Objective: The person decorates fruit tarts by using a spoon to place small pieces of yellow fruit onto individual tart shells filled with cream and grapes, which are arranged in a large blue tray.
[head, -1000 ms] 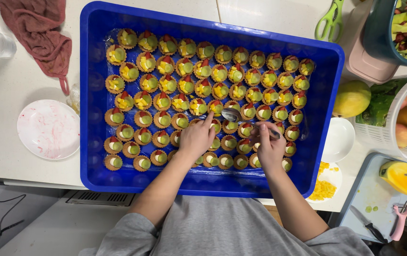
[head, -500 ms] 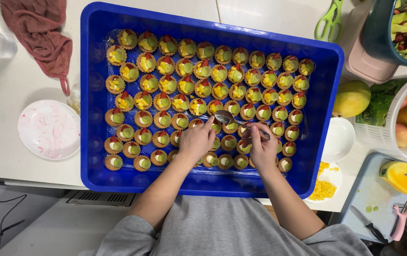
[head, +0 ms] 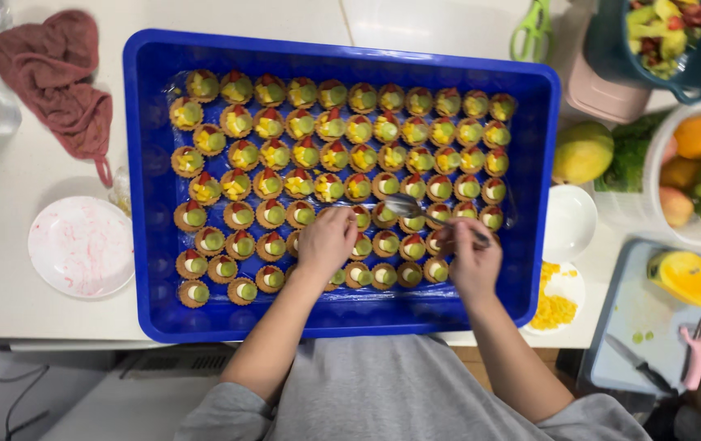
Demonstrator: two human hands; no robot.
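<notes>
Fingers (head: 458, 234) pinch a spoon (head: 406, 204) (mango (head: 582, 152), small bowl (head: 569, 222) beside crate (head: 542, 163)).

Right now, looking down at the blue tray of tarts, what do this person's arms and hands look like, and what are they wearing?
Both arms are bare from the elbow down, with grey fabric sleeves pushed up near the elbows, matching the grey top. The left hand and right hand are bare: no gloves. I can make out no rings, watch or bracelets, though the picture is too small to be sure.
</notes>
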